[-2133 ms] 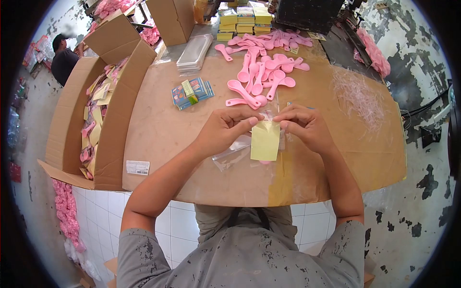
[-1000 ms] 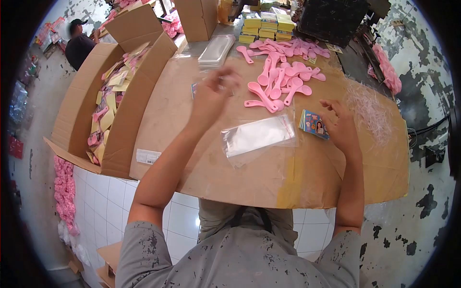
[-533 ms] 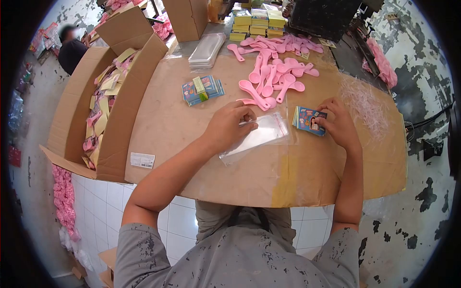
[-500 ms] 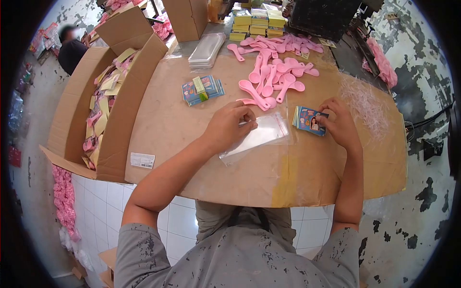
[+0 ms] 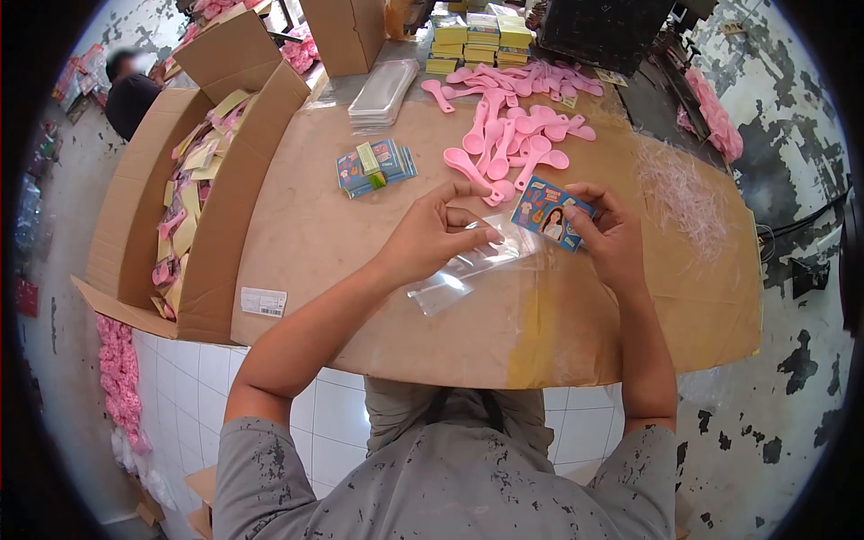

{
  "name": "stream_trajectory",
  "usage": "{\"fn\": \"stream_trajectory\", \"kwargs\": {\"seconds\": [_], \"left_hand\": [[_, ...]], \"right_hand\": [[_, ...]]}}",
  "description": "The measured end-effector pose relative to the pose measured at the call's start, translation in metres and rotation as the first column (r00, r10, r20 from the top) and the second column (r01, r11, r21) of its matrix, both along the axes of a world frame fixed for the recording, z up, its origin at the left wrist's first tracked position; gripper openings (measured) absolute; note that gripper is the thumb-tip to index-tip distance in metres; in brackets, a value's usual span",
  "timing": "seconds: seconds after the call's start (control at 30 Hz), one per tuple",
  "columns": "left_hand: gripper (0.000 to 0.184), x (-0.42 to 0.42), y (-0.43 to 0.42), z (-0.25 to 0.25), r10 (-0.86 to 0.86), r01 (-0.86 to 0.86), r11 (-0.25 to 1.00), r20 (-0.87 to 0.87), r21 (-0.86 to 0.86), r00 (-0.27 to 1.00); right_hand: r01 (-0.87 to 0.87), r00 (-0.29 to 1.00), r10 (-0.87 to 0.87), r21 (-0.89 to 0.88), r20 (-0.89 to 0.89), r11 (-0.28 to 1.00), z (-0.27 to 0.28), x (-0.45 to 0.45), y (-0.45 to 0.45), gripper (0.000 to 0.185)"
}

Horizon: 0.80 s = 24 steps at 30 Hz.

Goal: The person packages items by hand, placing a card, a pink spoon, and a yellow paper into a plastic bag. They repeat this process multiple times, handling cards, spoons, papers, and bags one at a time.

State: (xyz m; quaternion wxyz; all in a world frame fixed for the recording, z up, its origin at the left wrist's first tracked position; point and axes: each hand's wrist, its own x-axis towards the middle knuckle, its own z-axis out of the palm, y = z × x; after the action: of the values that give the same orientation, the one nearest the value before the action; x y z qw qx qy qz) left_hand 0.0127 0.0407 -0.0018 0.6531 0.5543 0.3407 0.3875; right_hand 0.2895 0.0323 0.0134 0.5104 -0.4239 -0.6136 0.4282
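My left hand [image 5: 436, 229] is closed on the upper edge of a clear plastic bag [image 5: 450, 286], thumb and curled fingers at the bag's mouth. The bag slants over the cardboard-covered table. My right hand [image 5: 610, 236] pinches a blue printed card [image 5: 551, 214] by its right side, just above the bag and facing up. Whether it is one card or several is hard to tell. Pink plastic spoons [image 5: 504, 144] lie in a heap just beyond both hands. A banded bundle of blue cards [image 5: 375, 168] rests to the left.
Stacked clear bags [image 5: 384, 94] lie behind the bundle. Yellow-edged card stacks [image 5: 477, 40] stand at the back. An open carton [image 5: 247, 171] of packed pieces is at left, shredded plastic strands [image 5: 684, 198] at right. Another person [image 5: 133, 99] is at far left.
My right hand has lifted the card off the tabletop and moved it left, towards the bag. My left hand has shifted slightly right, and the bag's upper end is raised.
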Motion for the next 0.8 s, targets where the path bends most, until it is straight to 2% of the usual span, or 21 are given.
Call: {"fn": "stream_trajectory", "kwargs": {"seconds": [0.03, 0.13, 0.33, 0.43, 0.5, 0.53, 0.6, 0.63, 0.7, 0.73, 0.8], "left_hand": [[0.050, 0.001, 0.000, 0.000, 0.012, -0.012, 1.000, -0.013, 0.005, 1.000], [0.052, 0.003, -0.001, -0.001, 0.033, -0.032, 0.999, -0.041, 0.024, 0.999], [0.054, 0.005, -0.008, 0.001, -0.034, 0.038, 0.996, -0.058, 0.076, 0.998], [0.053, 0.007, -0.013, -0.001, -0.085, 0.100, 0.987, -0.113, 0.126, 0.990], [0.053, 0.008, -0.015, 0.000, -0.112, 0.146, 0.976, -0.202, 0.161, 0.973], [0.052, 0.008, -0.015, -0.001, -0.088, 0.125, 0.977, -0.207, 0.172, 0.974], [0.051, 0.008, -0.013, -0.004, -0.037, 0.079, 0.978, -0.214, 0.194, 0.976], [0.051, 0.008, -0.012, -0.004, -0.028, 0.058, 0.980, -0.159, 0.188, 0.987], [0.050, 0.007, -0.011, 0.000, -0.009, 0.017, 0.985, -0.047, 0.173, 0.999], [0.048, 0.007, -0.013, 0.004, -0.005, 0.022, 0.987, -0.104, 0.161, 0.995], [0.046, 0.005, -0.015, 0.012, 0.001, 0.029, 0.990, -0.217, 0.138, 0.976]], "right_hand": [[0.008, 0.999, -0.008, 0.017, -0.047, 1.000, 0.001, -0.001, 0.000, 0.026], [-0.030, 0.998, 0.027, 0.054, 0.058, 0.998, -0.004, 0.003, 0.000, 0.025], [-0.217, 0.902, 0.153, 0.118, 0.405, 0.969, 0.000, 0.001, -0.003, 0.027], [-0.295, 0.885, 0.203, 0.167, 0.420, 0.941, 0.001, -0.011, -0.008, 0.024], [-0.246, 0.969, 0.246, -0.011, 0.030, 0.969, 0.003, -0.029, -0.017, 0.021], [-0.247, 0.959, 0.227, -0.103, -0.171, 0.964, 0.004, -0.035, -0.020, 0.019], [-0.126, 0.985, 0.110, -0.109, -0.135, 0.986, -0.006, -0.031, -0.012, 0.016], [-0.064, 0.992, 0.052, -0.109, -0.115, 0.992, -0.009, -0.028, -0.010, 0.015], [-0.138, 0.979, 0.133, 0.022, 0.152, 0.990, -0.008, -0.023, -0.011, 0.015], [-0.186, 0.946, 0.156, 0.078, 0.286, 0.979, -0.006, -0.023, -0.012, 0.016], [-0.289, 0.919, 0.238, 0.125, 0.315, 0.949, -0.001, -0.029, -0.010, 0.019]]}}
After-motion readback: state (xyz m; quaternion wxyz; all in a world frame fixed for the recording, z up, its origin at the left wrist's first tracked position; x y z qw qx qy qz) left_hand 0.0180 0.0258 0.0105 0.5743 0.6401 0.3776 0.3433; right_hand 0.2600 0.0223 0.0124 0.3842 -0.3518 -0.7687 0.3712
